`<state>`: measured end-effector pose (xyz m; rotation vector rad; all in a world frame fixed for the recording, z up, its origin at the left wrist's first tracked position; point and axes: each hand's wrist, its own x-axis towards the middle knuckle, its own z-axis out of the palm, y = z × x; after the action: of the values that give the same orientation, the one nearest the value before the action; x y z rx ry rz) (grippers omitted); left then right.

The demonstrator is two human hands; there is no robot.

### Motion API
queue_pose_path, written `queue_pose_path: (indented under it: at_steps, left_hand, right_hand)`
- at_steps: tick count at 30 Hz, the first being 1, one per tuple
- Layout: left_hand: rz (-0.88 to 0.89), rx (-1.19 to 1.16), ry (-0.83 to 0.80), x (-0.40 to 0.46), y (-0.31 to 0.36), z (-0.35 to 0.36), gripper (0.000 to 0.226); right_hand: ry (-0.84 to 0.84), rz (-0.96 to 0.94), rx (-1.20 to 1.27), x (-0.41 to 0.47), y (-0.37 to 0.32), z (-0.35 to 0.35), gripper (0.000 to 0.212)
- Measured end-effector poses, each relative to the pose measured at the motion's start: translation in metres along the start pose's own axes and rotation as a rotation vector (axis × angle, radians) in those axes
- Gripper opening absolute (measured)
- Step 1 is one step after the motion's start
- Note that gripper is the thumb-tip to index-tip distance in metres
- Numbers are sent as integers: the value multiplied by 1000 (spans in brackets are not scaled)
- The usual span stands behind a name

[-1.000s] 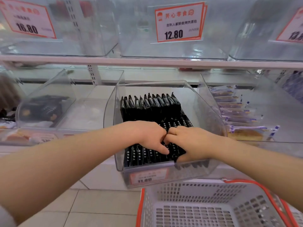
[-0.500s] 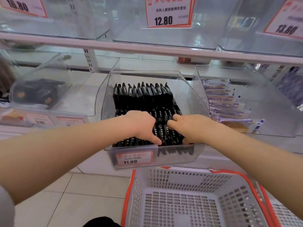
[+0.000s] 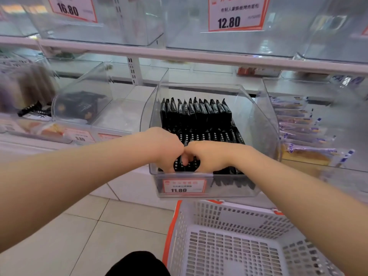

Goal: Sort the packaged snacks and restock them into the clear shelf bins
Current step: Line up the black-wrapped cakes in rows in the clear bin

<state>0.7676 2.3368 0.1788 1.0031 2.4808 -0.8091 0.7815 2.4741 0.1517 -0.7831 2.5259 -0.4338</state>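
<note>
With the left hand (image 3: 163, 148) and right hand (image 3: 207, 156) knuckle to knuckle, fingers curled down into the front row of black snack packets (image 3: 196, 114) in the clear bin (image 3: 258, 120), a hard squeeze could topple the upright row just beyond them

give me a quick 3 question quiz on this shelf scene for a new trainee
1. True or false: the white basket holds black packets.
2. Which price tag is on the bin both hands are in? A 16.80, B 12.80, C 11.80
3. Fill in: the left hand and right hand work at the ___ row of black packets.

Key:
1. False, it looks empty.
2. C
3. front
</note>
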Motion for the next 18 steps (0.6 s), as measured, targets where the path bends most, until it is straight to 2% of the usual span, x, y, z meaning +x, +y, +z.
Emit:
queue_pose_path:
  at_steps: [4, 7, 9, 11, 14, 18]
  left_hand:
    - [-53, 35, 100, 4, 1, 4, 43]
    - [-82, 36, 181, 4, 4, 6, 42]
    - [-102, 40, 179, 4, 5, 6, 33]
    - [-75, 17, 104, 3, 4, 4, 25]
    - [-19, -5, -39, 1, 0, 0, 37]
    - [-24, 61, -33, 1, 2, -1, 40]
  right_hand:
    - [12, 33, -106, 7, 2, 2, 28]
    - [191, 81, -262, 11, 1, 11, 24]
    - [272, 74, -262, 10, 2, 14, 25]
    - [235, 46, -147, 3, 7, 9, 28]
    - [146, 70, -66, -19, 22, -5, 38]
    - [54, 255, -113, -43, 46, -10, 41]
